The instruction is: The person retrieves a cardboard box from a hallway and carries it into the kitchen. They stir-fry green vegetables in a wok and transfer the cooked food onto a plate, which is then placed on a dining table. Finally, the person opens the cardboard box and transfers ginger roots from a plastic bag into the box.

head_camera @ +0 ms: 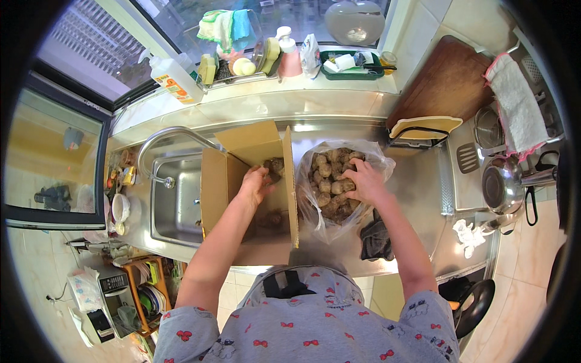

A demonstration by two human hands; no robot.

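An open cardboard box [214, 195] stands on the steel counter, its flaps folded out. Inside it, my left hand [255, 183] reaches beside a few brown, rough-skinned tubers [276, 166], probably taro; its fingers are blurred and whether they grip one is unclear. To the box's right sits an open clear plastic bag [382, 164], filled with several similar tubers [324, 170]. My right hand [368, 182] is in the bag's mouth, thumb and fingers around one tuber [342, 186]. More tubers [273, 219] lie in shadow on the box's floor.
Left of the box are a steel sink [177, 199] and curved faucet [181, 130]. A dark cloth [376, 240] lies by my right forearm. Farther right stand a wooden cutting board [442, 86], a dish rack [420, 136] and a steel pan [501, 183]. Bottles line the windowsill [272, 93].
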